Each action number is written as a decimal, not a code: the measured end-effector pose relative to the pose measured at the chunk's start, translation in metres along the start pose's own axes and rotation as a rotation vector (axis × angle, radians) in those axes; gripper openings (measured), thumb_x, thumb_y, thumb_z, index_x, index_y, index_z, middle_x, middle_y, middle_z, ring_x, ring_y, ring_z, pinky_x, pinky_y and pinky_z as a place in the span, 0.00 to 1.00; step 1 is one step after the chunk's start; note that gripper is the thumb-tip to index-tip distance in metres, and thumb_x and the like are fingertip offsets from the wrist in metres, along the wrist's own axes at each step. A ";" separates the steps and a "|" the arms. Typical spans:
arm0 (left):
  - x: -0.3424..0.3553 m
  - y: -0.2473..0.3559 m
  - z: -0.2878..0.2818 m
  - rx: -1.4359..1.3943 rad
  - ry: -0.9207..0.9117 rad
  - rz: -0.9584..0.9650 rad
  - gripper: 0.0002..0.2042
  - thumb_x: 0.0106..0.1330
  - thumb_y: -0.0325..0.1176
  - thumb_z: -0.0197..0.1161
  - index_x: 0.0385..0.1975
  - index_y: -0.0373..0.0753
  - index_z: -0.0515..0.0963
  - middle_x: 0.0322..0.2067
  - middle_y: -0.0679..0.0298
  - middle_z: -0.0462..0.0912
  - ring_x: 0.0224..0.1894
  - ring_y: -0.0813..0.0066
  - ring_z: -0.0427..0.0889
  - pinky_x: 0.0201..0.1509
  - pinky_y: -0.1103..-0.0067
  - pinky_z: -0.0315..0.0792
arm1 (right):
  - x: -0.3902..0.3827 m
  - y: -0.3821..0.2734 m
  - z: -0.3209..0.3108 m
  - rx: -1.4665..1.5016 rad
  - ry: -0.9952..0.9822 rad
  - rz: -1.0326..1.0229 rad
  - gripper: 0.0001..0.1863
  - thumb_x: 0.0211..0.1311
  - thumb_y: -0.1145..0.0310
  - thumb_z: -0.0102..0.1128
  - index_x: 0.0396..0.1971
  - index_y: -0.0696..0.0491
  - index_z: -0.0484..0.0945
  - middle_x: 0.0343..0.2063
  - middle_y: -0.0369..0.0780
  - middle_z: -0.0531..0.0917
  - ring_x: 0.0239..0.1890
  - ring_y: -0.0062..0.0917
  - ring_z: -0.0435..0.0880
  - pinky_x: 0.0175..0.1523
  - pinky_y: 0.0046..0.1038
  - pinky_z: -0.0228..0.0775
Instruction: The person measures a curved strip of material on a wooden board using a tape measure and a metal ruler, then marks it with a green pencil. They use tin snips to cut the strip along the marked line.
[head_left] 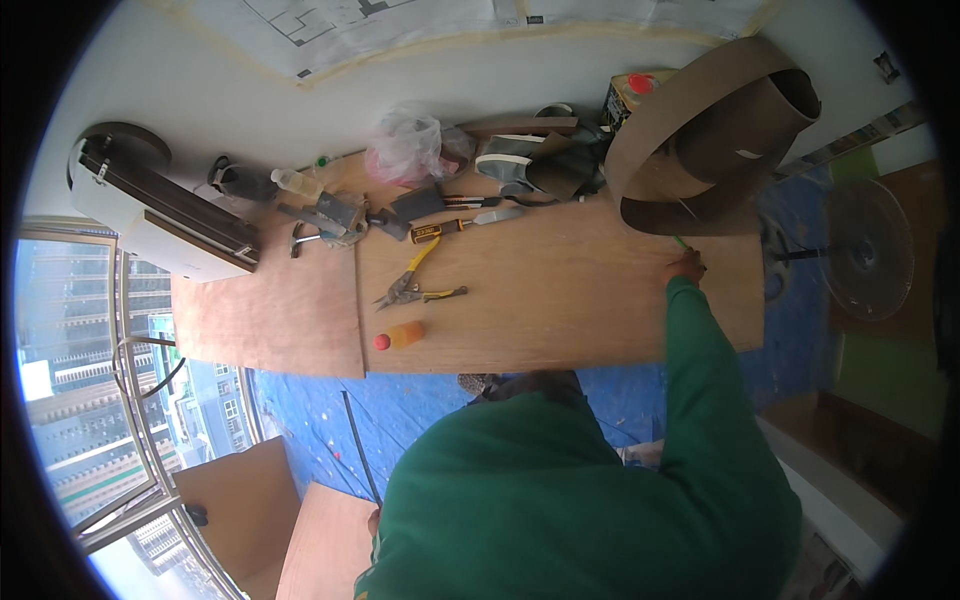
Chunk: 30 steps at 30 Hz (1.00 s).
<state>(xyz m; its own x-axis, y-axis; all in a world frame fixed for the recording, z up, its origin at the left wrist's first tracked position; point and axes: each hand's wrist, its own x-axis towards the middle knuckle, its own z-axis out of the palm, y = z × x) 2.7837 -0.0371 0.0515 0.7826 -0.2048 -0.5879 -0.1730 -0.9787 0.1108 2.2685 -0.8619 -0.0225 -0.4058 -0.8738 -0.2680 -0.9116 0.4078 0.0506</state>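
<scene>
My right arm, in a green sleeve, reaches over the plywood tabletop (560,290). At its right part my right hand (685,266) is closed around a slim green pencil-like thing (681,242), whose end points toward a large curled brown sheet (640,150). Only a sliver of my left hand (374,521) shows at the edge of a light wooden board (325,545); its fingers are hidden behind my body. Yellow-handled snips (410,285) lie mid-table, near a red-capped bottle of orange liquid (404,335). Behind them rests a scraper-like tool with a yellow and black handle (437,231).
A hammer (303,239), a clear plastic bag (415,145) and dark sheet scraps (550,165) crowd the table's back. At left stands a long white and dark piece (180,215). A fan (870,250) stands right of the table. Blue sheeting (310,410) covers the floor.
</scene>
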 end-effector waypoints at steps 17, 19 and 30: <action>-0.080 0.090 -0.031 -0.303 0.139 -0.194 0.18 0.69 0.42 0.56 0.30 0.33 0.86 0.25 0.54 0.87 0.32 0.63 0.88 0.40 0.68 0.78 | -0.071 0.005 0.026 0.336 -0.359 -0.216 0.10 0.67 0.70 0.56 0.44 0.59 0.76 0.43 0.50 0.84 0.44 0.41 0.86 0.51 0.37 0.78; -0.085 0.081 -0.016 -0.262 0.127 -0.199 0.19 0.69 0.43 0.56 0.30 0.34 0.86 0.27 0.54 0.88 0.34 0.61 0.88 0.43 0.67 0.78 | -0.110 -0.004 0.042 0.459 -0.352 -0.339 0.09 0.64 0.70 0.58 0.41 0.59 0.75 0.39 0.49 0.84 0.39 0.39 0.84 0.47 0.36 0.76; -0.132 0.088 -0.008 -0.447 0.141 -0.332 0.16 0.71 0.38 0.57 0.30 0.31 0.85 0.23 0.56 0.86 0.28 0.66 0.87 0.36 0.70 0.79 | -0.315 -0.279 0.034 0.044 -0.435 -1.313 0.26 0.65 0.56 0.64 0.59 0.51 0.72 0.59 0.44 0.73 0.58 0.42 0.79 0.59 0.40 0.78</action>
<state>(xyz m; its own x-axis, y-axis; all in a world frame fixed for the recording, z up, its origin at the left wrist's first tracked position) 2.6702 -0.0964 0.1450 0.8292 0.1440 -0.5401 0.3408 -0.8961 0.2843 2.6525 -0.6912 0.0148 0.7999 -0.4715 -0.3712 -0.6001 -0.6263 -0.4976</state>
